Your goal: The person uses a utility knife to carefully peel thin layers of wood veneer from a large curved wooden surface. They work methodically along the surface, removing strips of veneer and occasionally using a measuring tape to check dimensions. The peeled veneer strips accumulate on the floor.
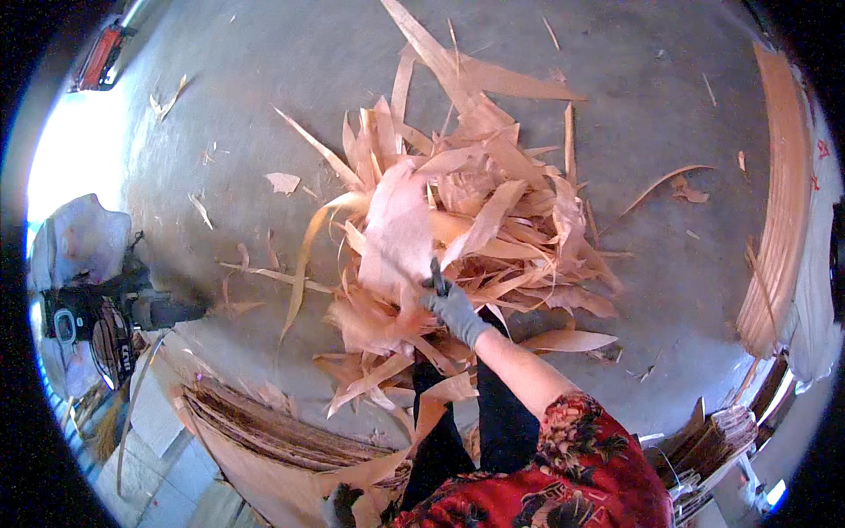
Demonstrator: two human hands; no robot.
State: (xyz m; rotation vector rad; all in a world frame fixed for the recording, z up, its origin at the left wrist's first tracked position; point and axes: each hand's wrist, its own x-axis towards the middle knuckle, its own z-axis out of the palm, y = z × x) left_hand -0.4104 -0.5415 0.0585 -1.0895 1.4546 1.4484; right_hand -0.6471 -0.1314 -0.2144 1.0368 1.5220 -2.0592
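Observation:
My right hand, in a grey glove, is closed around a short black object that looks like a handle; its far end is hard to make out. It is over the near side of a heap of thin wood veneer scraps. Just beyond it lies a broad pale veneer piece, partly blurred. My left hand, also gloved, is low at the bottom edge, beside a large veneer sheet. Its fingers are too dark to read.
A stack of veneer sheets lies near left, another bundle near right. Long veneer sheets stand along the right side. A black machine is at left. Loose slivers are scattered across the grey floor.

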